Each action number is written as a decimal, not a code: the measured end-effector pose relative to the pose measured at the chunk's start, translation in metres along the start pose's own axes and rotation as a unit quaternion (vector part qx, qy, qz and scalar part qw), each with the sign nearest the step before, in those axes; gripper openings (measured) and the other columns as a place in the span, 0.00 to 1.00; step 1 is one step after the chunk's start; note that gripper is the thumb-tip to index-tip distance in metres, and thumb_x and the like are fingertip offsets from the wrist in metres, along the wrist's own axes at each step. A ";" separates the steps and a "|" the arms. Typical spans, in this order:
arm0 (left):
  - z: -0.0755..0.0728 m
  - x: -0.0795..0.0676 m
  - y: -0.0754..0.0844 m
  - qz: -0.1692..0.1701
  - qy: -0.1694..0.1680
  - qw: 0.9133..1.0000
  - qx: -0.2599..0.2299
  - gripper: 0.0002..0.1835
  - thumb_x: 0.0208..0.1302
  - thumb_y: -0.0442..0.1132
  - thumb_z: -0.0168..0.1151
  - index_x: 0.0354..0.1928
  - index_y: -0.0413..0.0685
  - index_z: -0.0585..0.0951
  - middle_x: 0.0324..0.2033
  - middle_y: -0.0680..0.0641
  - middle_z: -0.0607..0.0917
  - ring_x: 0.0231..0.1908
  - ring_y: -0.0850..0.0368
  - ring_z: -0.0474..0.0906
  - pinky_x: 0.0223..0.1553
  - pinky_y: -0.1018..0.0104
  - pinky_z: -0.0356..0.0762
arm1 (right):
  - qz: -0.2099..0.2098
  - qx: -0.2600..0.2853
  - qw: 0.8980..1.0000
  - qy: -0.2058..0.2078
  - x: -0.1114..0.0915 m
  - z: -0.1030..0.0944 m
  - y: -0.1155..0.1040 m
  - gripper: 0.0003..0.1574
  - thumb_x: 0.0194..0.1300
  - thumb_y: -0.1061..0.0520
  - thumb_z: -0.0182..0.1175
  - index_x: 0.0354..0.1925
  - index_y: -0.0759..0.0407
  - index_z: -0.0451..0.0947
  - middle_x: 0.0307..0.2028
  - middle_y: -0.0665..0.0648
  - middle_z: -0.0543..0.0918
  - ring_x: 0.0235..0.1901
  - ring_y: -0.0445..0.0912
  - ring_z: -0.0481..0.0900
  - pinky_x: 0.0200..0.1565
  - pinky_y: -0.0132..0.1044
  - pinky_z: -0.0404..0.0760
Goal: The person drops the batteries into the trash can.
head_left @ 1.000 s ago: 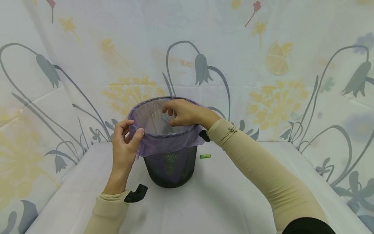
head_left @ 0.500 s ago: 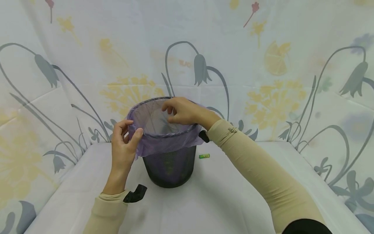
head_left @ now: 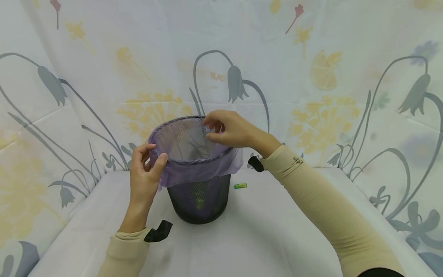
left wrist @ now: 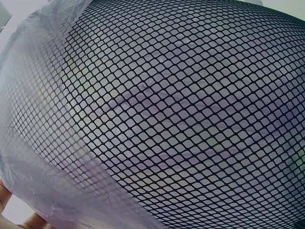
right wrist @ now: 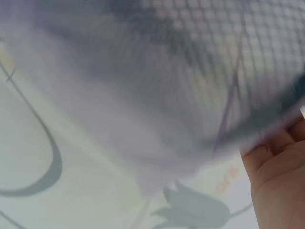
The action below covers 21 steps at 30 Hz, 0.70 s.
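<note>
A black mesh waste bin [head_left: 199,209] stands upright, lined with a thin purple bin bag [head_left: 194,173] folded outward over its rim. On the rim's left side my left hand [head_left: 145,173] grips the bag-covered edge between thumb and fingers. My right hand [head_left: 238,130] hovers over the right back of the opening, fingers loosely bent, with nothing visible between them. In the right wrist view the right hand [right wrist: 281,167] is close to the rim; contact cannot be made out. The left wrist view is filled by mesh with the bag [left wrist: 28,167] draped over it.
A green battery [head_left: 240,186] lies on the white tablecloth [head_left: 263,231] just right of the bin. Something greenish [head_left: 199,194] shows faintly through the mesh. A flower-printed cloth [head_left: 270,50] hangs behind and at both sides.
My right hand has moved right and slightly up, from over the middle of the opening toward its right back edge. The left hand keeps its grip on the rim.
</note>
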State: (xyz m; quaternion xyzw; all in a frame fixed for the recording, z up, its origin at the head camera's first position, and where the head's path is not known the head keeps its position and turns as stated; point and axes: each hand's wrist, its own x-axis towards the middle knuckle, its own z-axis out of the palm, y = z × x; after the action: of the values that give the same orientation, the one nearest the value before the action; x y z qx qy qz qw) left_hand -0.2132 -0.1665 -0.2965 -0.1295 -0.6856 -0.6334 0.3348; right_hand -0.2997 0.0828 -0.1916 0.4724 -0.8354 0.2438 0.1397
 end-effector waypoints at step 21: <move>-0.001 0.001 -0.001 0.002 0.001 1.000 0.001 0.22 0.61 0.35 0.62 0.54 0.34 0.69 0.49 0.53 0.71 0.54 0.53 0.70 0.58 0.62 0.64 | 0.043 0.010 0.997 0.065 -0.084 -0.019 0.034 0.21 0.58 0.57 0.66 0.50 0.59 0.77 0.41 0.53 0.79 0.38 0.45 0.76 0.44 0.40 0.74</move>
State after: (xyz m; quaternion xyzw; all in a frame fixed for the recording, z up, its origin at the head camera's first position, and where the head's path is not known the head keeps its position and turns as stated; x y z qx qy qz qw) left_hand -0.2142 -0.1679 -0.2970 -0.1302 -0.6858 -0.6319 0.3368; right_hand -0.2851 0.1683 -0.2241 0.4207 -0.8415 0.2882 0.1782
